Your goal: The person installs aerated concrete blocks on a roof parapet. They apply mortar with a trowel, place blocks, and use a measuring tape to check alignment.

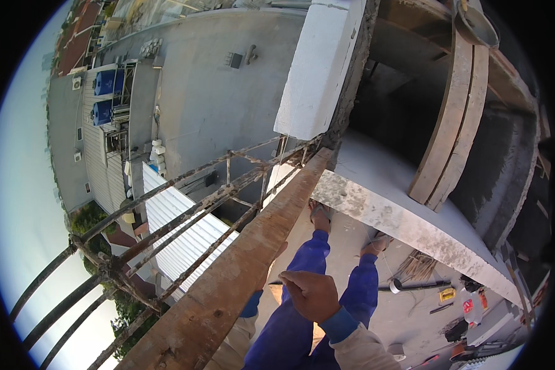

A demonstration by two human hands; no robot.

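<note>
Plank (231,277), brown and darkly stained

A curled right hand (312,297) in a beige sleeve with a blue cuff sits above blue-trousered legs (359,287). The left hand (280,251) is mostly hidden beside a long, stained brown wooden board (228,280). Left of the board runs a rusty steel bar frame (185,225); near its far end are a white rectangular block (317,68) and a speckled white slab (382,216).
</note>
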